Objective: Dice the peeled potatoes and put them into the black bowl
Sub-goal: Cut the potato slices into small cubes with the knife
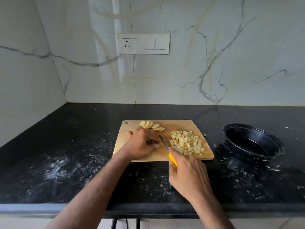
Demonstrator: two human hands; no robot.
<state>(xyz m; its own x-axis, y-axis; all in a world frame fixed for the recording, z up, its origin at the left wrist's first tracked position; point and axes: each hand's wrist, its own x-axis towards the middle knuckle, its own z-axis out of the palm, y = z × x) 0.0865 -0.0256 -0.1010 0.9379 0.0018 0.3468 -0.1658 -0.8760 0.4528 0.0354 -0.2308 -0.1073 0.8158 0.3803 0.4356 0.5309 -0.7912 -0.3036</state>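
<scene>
- The left forearm reaches in from the lower left, bare, angling up and to the right.
- The left hand lies palm down, knuckles up, fingers curled and bunched toward the right; what sits beneath them is hidden by the hand itself.
- The left thumb juts out to the upper left, apart from the fingers.
- The right forearm comes in from the lower right, bare too, angling up and to the left.
- The right hand shows its back to the camera, wrist straight, fingers wrapped round a yellow handle.
- The two hands sit close together, not touching.
</scene>
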